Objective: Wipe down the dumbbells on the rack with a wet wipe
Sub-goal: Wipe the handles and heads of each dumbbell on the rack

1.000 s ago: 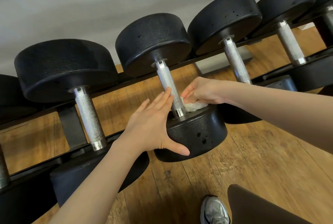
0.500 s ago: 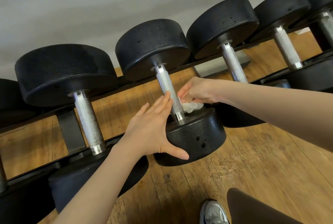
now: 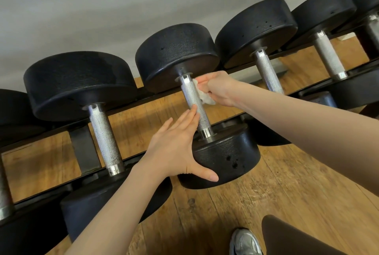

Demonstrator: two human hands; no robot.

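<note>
One crumpled white wet wipe is pinched by the right hand against the knurled steel handle of the middle black round-headed dumbbell; the left hand, fingers straight, is pressed to its near head. Six dumbbells are counted.

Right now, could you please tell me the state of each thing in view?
Wet wipe: bunched, pressed against the handle's upper end.
Right hand: grips the wipe.
Left hand: fingers straight, bracing the near head.
Middle dumbbell: resting on the rack.
Dumbbell to its left: racked, untouched.
</note>
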